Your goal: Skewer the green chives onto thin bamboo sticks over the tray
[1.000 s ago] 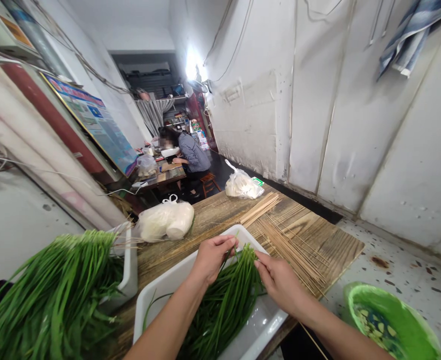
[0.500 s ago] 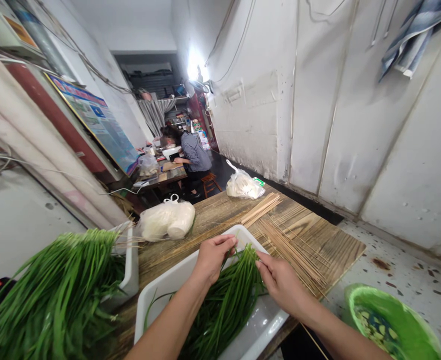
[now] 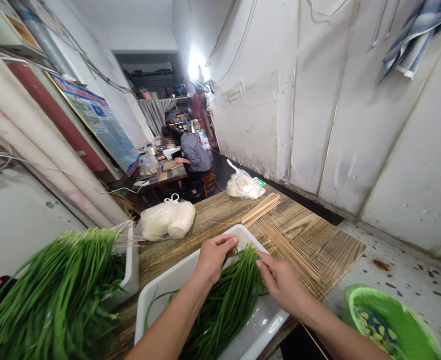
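Garlic chives (image 3: pixel 235 295) lie in a long bunch in the white tray (image 3: pixel 145 307) before me, their pale cut ends gathered at the far right. Over the tray's far end, my left hand (image 3: pixel 215 255) is closed in a pinch on a thin green chive, mostly hidden by the fingers. My right hand (image 3: pixel 278 280) pinches at the cut ends. A thin bamboo skewer (image 3: pixel 314 342) comes out below my right forearm, in line with those fingers; its middle is hidden by the hand. More bamboo skewers (image 3: pixel 290 245) lie on the wooden table (image 3: pixel 335 240) to the right.
At left, another white tray (image 3: pixel 132 270) holds a heap of chives (image 3: pixel 55 280) with skewer ends sticking out. Plastic bags (image 3: pixel 168 220) stand behind the trays. A green bucket (image 3: pixel 400 310) is at lower right. Farther back, a person (image 3: pixel 194 152) sits at another table.
Almost nothing differs. Both hands keep their pinch at the chive ends, with only a very slight shift in the view.
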Tool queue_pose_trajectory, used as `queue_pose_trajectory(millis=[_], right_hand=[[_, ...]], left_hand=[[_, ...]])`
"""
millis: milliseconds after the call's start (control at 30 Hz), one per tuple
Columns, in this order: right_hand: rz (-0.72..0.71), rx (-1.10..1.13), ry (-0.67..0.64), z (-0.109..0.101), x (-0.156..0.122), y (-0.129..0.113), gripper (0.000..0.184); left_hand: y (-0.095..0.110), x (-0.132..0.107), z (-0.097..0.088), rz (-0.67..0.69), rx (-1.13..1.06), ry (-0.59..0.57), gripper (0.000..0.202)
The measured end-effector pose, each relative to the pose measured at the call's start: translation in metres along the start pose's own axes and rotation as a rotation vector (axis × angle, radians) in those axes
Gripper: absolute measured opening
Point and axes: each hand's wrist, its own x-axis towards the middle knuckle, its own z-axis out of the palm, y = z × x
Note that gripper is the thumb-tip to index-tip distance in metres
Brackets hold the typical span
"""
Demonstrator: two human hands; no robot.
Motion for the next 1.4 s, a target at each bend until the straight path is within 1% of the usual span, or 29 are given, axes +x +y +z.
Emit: queue_pose_trajectory(millis=[200,433,533,667,767,833,933,1000,1067,1133,1167,1233,1300,1367,1400], right_hand=[[0.015,-0.016,-0.010,0.000,-0.001,0.000,0.026],[0.016,-0.007,-0.002,-0.001,-0.001,-0.001,0.024],[0.020,-0.011,0.000,-0.001,-0.001,-0.001,0.024],[0.020,-0.002,0.012,-0.001,0.000,0.000,0.024],[0.017,0.016,0.028,-0.001,0.000,0.001,0.025],[0.026,0.045,0.040,-0.001,0.001,0.001,0.025],[0.041,0.116,0.063,-0.002,0.001,0.000,0.025],[0.041,0.151,0.080,-0.003,0.000,-0.001,0.026],[0.028,0.170,0.102,-0.004,-0.003,-0.001,0.028],[-0.001,0.176,0.124,-0.006,-0.009,0.000,0.030],[-0.023,0.168,0.136,-0.007,-0.013,0.001,0.030],[-0.096,0.123,0.162,-0.010,-0.023,0.005,0.027],[-0.221,0.036,0.182,-0.014,-0.034,0.011,0.025],[-0.360,-0.060,0.153,-0.018,-0.046,0.017,0.033],[-0.409,-0.088,0.125,-0.019,-0.051,0.020,0.039]], left_hand=[[-0.002,0.001,0.000,0.030,0.039,0.025,0.027],[0.003,-0.003,0.003,0.054,0.077,0.033,0.026],[0.003,-0.004,0.004,0.073,0.082,0.066,0.026],[0.003,-0.005,0.004,0.131,0.159,0.118,0.027],[0.002,-0.007,0.005,0.183,0.249,0.131,0.025],[0.003,-0.011,0.007,0.215,0.311,0.107,0.022],[0.007,-0.019,0.012,0.251,0.362,-0.001,0.017],[0.014,-0.023,0.014,0.240,0.360,-0.089,0.017],[0.023,-0.025,0.012,0.192,0.364,-0.178,0.020],[0.030,-0.023,0.007,0.136,0.391,-0.229,0.022],[0.032,-0.020,0.004,0.127,0.422,-0.232,0.022],[0.029,-0.012,-0.004,0.157,0.531,-0.217,0.019],[0.018,-0.002,-0.011,0.222,0.672,-0.229,0.016],[0.003,0.008,-0.014,0.262,0.776,-0.241,0.015],[-0.004,0.012,-0.014,0.261,0.817,-0.235,0.015]])
